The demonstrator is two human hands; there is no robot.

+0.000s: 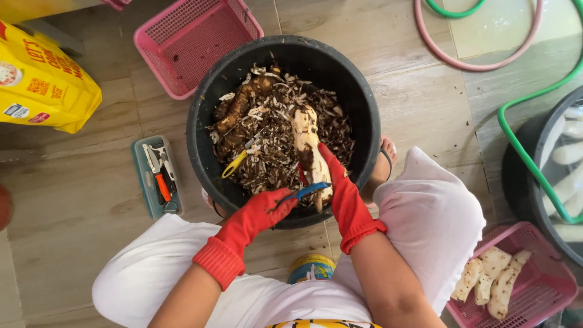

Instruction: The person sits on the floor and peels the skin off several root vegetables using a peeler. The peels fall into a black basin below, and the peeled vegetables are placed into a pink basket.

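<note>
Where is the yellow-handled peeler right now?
In the head view, the yellow-handled peeler lies on the peelings inside the black tub, left of the root held by the right hand.

The scene is lit evenly by soft, diffuse daylight; no single source can be located. Exposure is balanced, and colours are rendered saturated. Only faint, soft-edged shadows are cast on the pale wood-patterned tile floor [79, 200]. The inner wall of the round black plastic tub [358, 121] is left dark, with detail lost near its rim. A mild sheen is seen on the glossy yellow plastic bag [42, 85], and slight overexposure is noted on the white fabric over the knees [431, 212]. Focus is held sharp at the centre. Slight softness and wide-angle stretching are observed toward the frame edges and corners.
</note>
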